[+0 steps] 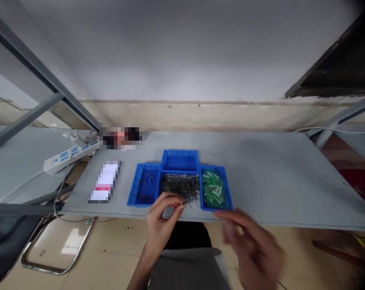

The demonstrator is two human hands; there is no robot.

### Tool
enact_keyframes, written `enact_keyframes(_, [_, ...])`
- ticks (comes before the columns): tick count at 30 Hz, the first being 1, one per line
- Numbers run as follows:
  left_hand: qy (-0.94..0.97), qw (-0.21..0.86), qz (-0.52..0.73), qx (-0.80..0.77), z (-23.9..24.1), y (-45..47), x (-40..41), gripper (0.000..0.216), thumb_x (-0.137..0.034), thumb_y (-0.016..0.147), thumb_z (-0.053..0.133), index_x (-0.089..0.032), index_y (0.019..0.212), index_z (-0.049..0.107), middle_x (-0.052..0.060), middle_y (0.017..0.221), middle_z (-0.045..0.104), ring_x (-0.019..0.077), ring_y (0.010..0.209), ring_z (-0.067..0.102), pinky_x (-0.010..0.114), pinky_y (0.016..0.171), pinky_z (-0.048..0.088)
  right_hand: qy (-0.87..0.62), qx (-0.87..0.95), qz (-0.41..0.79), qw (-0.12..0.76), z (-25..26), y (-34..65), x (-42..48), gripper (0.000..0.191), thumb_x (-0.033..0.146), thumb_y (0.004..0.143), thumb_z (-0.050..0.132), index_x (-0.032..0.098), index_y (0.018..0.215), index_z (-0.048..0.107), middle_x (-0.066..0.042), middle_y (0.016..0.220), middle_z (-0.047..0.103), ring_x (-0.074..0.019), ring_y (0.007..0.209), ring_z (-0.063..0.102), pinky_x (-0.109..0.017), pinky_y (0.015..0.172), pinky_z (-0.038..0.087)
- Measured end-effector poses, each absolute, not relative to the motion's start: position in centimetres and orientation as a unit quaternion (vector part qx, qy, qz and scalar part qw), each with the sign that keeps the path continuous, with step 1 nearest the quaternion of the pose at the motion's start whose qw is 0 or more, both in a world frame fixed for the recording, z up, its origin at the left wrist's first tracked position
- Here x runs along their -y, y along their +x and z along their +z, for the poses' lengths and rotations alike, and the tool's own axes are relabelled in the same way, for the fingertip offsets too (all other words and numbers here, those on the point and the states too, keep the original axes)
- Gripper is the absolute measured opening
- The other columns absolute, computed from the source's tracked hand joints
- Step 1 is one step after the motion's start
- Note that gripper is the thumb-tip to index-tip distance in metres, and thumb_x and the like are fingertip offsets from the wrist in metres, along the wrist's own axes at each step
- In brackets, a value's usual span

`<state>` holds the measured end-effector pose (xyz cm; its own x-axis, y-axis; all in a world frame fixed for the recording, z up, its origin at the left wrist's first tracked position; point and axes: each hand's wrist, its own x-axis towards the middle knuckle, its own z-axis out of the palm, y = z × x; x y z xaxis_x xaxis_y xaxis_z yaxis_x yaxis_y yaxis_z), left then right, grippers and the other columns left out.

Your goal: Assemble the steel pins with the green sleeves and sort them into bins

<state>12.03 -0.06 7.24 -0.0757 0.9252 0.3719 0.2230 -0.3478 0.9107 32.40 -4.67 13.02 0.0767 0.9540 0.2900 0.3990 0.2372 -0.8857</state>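
My left hand (162,217) is closed in a pinch in front of the middle blue bin (160,177). Between thumb and forefinger it grips a small screw (183,204), mostly hidden by the fingertips. A heap of metal screws (181,185) fills that bin. My right hand (251,245), blurred by motion, is low near the front edge of the right blue bin (227,187); its forefinger is stretched out and apart from the thumb, and nothing shows between them. Pale plastic wall plugs (215,189) lie on green plastic in the right bin.
The left blue bin (134,189) holds several loose screws. Behind the middle bin stands another blue bin (180,161). A phone (104,181) lies on the grey table (270,173). A power strip (70,155) with cables is at left, beside a metal frame; a folding chair (57,245) stands below.
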Motion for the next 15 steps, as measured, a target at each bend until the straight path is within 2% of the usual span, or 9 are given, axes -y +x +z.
enact_keyframes(2, [0.604, 0.312, 0.554, -0.48, 7.4, 12.0, 0.0, 0.011, -0.013, 0.099, 0.079, -0.024, 0.1, 0.082, 0.004, 0.099, 0.08, 0.019, 0.089, 0.077, 0.028, 0.076, 0.059, -0.54, 0.63, 0.293, 0.475, 10.9, 31.2, 2.9, 0.021, 0.031, 0.112, 0.063, 0.026, 0.124, 0.079, 0.0, 0.083, 0.075, -0.0136, 0.063, 0.066, -0.026, 0.059, 0.058])
enact_keyframes(3, [0.605, 0.313, 0.552, -0.482, 7.4, 12.0, 0.0, 0.011, -0.013, 0.099, 0.08, -0.024, 0.101, 0.082, 0.004, 0.099, 0.08, 0.0193, 0.088, 0.077, 0.028, 0.076, 0.06, -0.536, 0.634, 0.294, 0.475, 10.0, 30.6, 2.2, 0.023, 0.028, 0.111, 0.063, 0.027, 0.126, 0.079, 0.0, 0.078, 0.074, -0.0134, 0.058, 0.063, -0.026, 0.055, 0.054])
enact_keyframes(7, [0.611, 0.322, 0.539, -0.482, 7.5, 11.9, -0.1, 0.01, -0.016, 0.099, 0.079, -0.024, 0.101, 0.084, 0.004, 0.098, 0.081, 0.0199, 0.087, 0.077, 0.029, 0.076, 0.061, -0.517, 0.629, 0.306, 0.493, 8.0, 28.4, 1.0, 0.029, 0.025, 0.106, 0.067, 0.03, 0.132, 0.078, -0.003, 0.09, 0.08, -0.0141, 0.06, 0.065, -0.026, 0.051, 0.052])
enact_keyframes(15, [0.606, 0.332, 0.535, -0.486, 7.2, 11.4, 0.0, 0.014, -0.012, 0.099, 0.075, -0.024, 0.102, 0.082, 0.003, 0.097, 0.079, 0.0166, 0.081, 0.073, 0.025, 0.073, 0.058, -0.498, 0.609, 0.355, 0.505, 7.2, 26.7, 0.8, 0.022, 0.024, 0.107, 0.07, 0.029, 0.125, 0.081, -0.002, 0.091, 0.078, -0.0142, 0.071, 0.069, -0.024, 0.061, 0.057])
